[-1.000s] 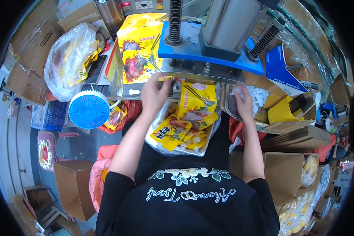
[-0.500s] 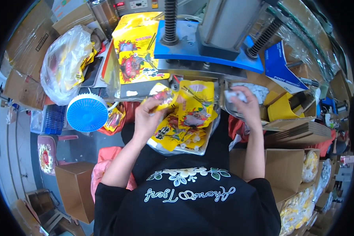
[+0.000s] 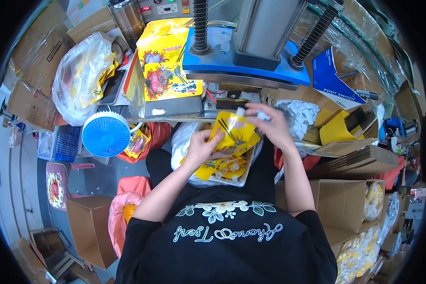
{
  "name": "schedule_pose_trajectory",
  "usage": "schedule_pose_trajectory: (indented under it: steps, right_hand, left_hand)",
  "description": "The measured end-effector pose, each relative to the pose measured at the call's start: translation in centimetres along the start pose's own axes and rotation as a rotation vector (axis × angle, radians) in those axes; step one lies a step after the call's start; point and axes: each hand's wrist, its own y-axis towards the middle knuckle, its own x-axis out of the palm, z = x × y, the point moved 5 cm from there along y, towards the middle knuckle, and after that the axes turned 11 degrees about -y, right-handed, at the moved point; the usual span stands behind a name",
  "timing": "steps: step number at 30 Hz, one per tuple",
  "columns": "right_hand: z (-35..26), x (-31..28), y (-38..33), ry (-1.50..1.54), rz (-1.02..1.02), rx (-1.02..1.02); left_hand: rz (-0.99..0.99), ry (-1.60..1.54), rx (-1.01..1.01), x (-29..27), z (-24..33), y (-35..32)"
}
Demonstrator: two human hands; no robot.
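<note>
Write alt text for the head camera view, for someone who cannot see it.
Seen from above, a person's left hand and right hand hold a yellow spouted pouch over a tray of similar pouches, below a blue press machine. A blue fan and cardboard boxes surround them.

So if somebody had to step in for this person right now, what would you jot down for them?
Left hand: holds the lower part of a yellow pouch, above the lap.
Right hand: fingers at the pouch's top, pinching a small white cap near its spout.
More yellow pouches lie in a clear bag in the lap; loose white caps sit in a pile to the right.
The blue press stands just ahead, with nothing seen under it.
Done: one pouch picked up. Left: the pouches in the lap.
</note>
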Motion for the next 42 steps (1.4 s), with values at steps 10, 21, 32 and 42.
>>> schedule_pose_trajectory:
  steps: [10,21,32,42]
  right_hand:
    - [6.4,-4.0,-0.9,1.123,0.280,0.367]
    - [9.7,-4.0,-1.2,0.973,0.240,0.312]
    - [3.5,-2.1,-1.5,-0.057,0.185,0.033]
    - [0.0,3.7,-1.5,-0.318,-0.389,-0.052]
  left_hand:
    - [0.166,-0.724,-0.228,1.9,0.7,3.0]
    - [0.408,1.085,0.607,-8.4,5.0,1.8]
    - [0.260,0.124,0.289,-6.2,4.9,-2.0]
    - [-0.046,0.163,0.229,-1.4,-0.1,-3.9]
